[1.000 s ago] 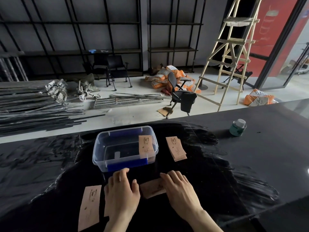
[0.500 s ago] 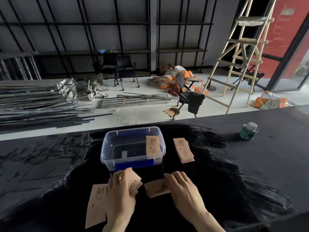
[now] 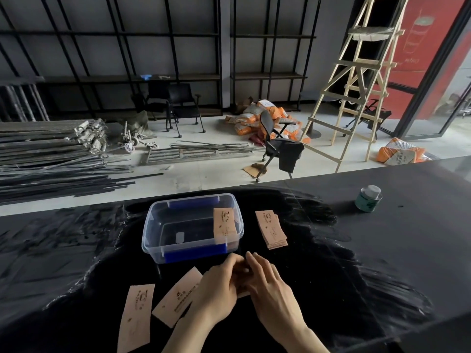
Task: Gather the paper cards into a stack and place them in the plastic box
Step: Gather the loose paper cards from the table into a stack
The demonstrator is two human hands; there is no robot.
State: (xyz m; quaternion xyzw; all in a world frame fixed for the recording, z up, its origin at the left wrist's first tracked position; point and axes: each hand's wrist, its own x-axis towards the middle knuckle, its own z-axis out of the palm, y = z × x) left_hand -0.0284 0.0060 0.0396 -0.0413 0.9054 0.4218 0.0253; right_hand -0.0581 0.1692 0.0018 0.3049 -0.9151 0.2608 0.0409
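Black table: left hand and right hand meet just before the plastic box, fingers curled on a card; grip unclear.

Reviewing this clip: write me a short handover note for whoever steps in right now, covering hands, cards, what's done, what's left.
Left hand and right hand are pressed together over a tan paper card just in front of the clear plastic box with blue clips; the grip is hidden.
Cards: one stack inside the box, a fanned stack right of the box, two loose cards near left, one angled and one flat.
Done: some cards boxed.
Left: gather loose cards and the right stack, then box them.
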